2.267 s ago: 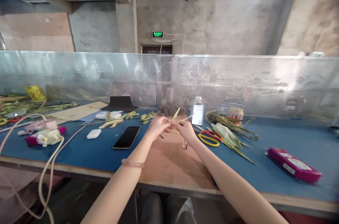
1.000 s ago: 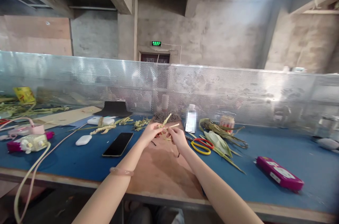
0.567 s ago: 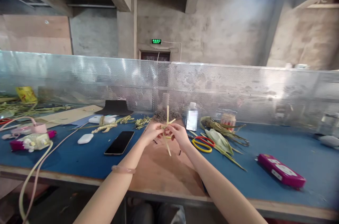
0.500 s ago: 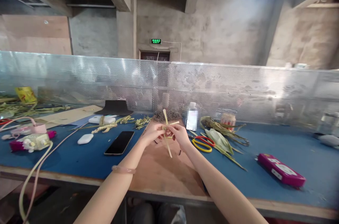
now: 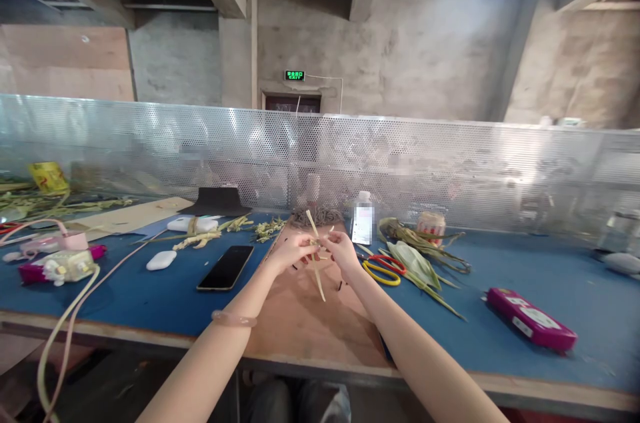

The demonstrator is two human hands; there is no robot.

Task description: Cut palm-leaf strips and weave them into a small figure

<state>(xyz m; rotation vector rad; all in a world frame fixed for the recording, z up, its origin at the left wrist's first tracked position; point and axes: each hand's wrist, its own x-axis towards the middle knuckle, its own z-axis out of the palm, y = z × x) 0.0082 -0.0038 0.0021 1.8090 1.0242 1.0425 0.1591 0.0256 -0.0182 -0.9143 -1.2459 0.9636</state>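
Pale, flat plant-leaf strips (image 5: pixel 319 282) cross one another between my hands, above a brown board (image 5: pixel 305 336). One end stands up past my fingers and another hangs down toward the board. My left hand (image 5: pixel 294 251) pinches the strips from the left, its fingers closed. From the right, my right hand (image 5: pixel 340 251) is closed on the strips too, fingertips close to those of the left. The crossing itself is small and partly covered by my fingers. Red-and-yellow scissors (image 5: pixel 383 272) lie just right of my right wrist.
A black phone (image 5: pixel 225 268) and white case (image 5: pixel 161 260) lie left of the board. To the right are dried leaves (image 5: pixel 415 263), a bottle (image 5: pixel 363 220) and a magenta box (image 5: pixel 530 320). Grey cord (image 5: pixel 316 217) lies behind the hands. A perforated metal screen (image 5: pixel 450 170) borders the table.
My fingers have shifted slightly on the strips. The upright end leans a little more left, and the strip end pointing right shows less now. Both hands keep their hold.
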